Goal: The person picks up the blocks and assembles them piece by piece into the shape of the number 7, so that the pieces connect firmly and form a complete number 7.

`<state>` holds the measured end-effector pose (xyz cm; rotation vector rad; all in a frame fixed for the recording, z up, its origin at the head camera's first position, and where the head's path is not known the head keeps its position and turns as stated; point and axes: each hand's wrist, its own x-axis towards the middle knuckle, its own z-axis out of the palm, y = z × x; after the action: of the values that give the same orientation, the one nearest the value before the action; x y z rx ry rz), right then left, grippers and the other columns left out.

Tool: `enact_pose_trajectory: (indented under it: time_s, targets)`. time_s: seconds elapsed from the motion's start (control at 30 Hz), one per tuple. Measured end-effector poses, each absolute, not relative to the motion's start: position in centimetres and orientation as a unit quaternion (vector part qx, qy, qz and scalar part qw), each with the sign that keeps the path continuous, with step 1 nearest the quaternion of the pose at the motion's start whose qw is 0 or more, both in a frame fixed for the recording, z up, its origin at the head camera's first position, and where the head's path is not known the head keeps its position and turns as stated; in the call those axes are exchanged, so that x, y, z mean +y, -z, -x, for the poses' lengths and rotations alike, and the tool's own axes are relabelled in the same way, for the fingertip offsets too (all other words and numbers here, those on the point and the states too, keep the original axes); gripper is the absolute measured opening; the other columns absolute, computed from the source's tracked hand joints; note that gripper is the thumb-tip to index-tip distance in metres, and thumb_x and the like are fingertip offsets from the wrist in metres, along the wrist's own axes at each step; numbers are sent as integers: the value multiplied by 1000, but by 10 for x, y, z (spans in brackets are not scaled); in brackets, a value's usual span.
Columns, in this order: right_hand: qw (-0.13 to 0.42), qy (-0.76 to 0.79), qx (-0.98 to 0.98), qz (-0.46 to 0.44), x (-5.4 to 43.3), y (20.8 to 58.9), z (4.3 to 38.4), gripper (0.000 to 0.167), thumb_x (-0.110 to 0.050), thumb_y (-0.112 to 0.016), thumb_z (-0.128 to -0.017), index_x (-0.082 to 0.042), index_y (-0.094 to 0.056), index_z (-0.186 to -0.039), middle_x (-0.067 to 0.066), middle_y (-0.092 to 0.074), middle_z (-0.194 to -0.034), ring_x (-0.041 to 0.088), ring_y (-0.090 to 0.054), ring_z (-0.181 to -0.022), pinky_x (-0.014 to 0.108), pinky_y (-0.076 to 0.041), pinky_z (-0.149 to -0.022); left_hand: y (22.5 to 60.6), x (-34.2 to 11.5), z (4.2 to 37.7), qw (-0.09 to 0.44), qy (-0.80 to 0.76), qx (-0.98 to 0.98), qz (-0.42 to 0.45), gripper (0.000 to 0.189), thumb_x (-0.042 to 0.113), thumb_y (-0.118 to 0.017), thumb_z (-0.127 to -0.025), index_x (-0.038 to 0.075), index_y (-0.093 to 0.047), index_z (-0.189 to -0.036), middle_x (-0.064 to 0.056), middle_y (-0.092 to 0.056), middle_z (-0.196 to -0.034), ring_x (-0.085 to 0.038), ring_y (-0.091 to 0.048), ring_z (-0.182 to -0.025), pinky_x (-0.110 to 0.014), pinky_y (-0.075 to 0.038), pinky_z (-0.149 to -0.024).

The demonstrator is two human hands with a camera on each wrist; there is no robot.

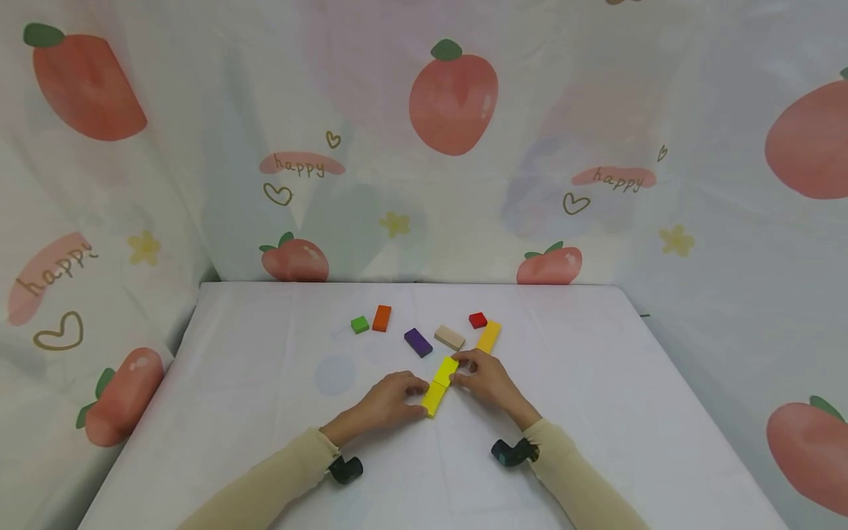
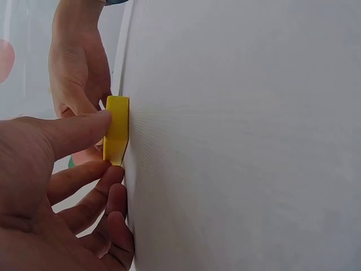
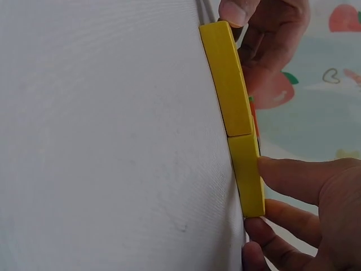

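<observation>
Two bright yellow blocks lie end to end in a slanting line on the white table. The nearer yellow block (image 1: 433, 402) is pinched between the thumb and fingers of my left hand (image 1: 387, 400). On the farther yellow block (image 1: 446, 370), the thumb and forefinger of my right hand (image 1: 489, 380) pinch the far part. In the right wrist view the ends of the nearer block (image 3: 227, 79) and the farther block (image 3: 247, 175) meet at a thin seam. The left wrist view shows one yellow block (image 2: 117, 130) between the left thumb and fingers.
Beyond the hands lie a darker yellow block (image 1: 489, 336), partly behind the right hand, a small red block (image 1: 478, 320), a beige block (image 1: 450, 338), a purple block (image 1: 418, 343), an orange block (image 1: 381, 318) and a small green block (image 1: 360, 324). A patterned cloth hangs behind the table (image 1: 596, 412).
</observation>
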<state>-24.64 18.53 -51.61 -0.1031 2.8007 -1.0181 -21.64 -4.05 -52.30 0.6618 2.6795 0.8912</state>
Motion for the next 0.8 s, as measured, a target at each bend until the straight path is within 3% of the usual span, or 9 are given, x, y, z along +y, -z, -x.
enact_pose_trajectory:
  time_s: [0.8]
  targets:
    - [68, 331, 939, 59, 187, 520, 248, 39, -24, -76, -85, -18, -68, -123, 1, -65, -111, 20, -56, -100, 40, -51, -92, 521, -35, 216, 117, -283, 925, -226, 51, 36, -78, -83, 15, -65, -127, 7, -63, -102, -6, -54, -91, -26, -51, -86]
